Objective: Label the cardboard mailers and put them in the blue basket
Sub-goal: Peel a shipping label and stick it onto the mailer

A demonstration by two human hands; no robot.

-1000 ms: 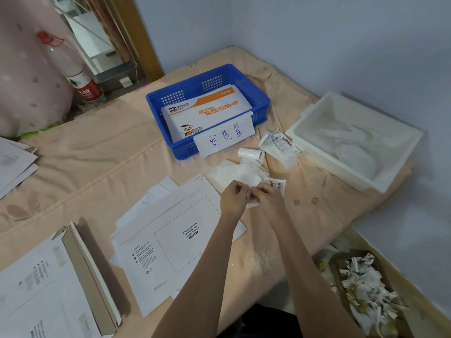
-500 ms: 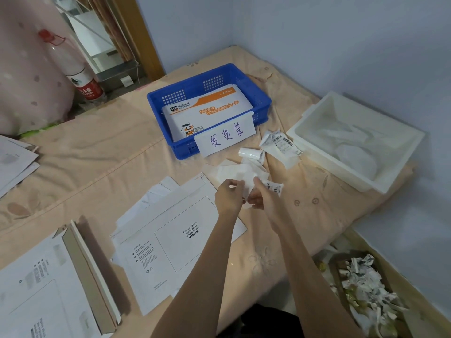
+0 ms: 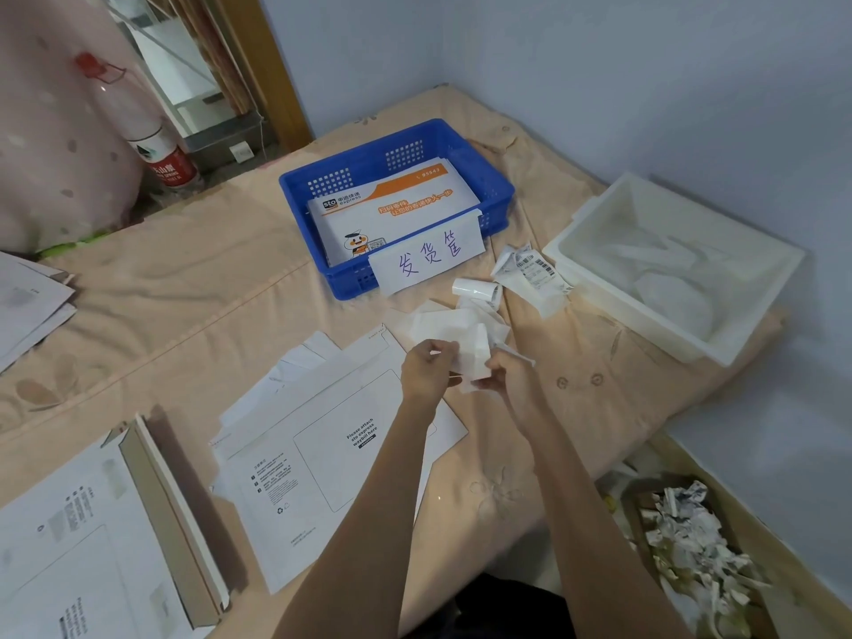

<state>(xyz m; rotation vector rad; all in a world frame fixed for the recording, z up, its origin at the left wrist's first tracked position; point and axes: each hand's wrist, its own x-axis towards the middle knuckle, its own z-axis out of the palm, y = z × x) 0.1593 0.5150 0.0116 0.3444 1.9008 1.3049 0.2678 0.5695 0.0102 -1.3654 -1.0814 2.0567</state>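
Hands on white label

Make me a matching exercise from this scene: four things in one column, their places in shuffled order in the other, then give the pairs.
Things
1. orange-and-white mailer
2. white label piece
3. handwritten sign
4. crumpled paper scraps

Places
A. on the front wall of the blue basket
B. in a brown box on the floor at lower right
C. lying inside the blue basket
D. held between the left hand and the right hand

Pairs: 1-C, 2-D, 3-A, 4-B
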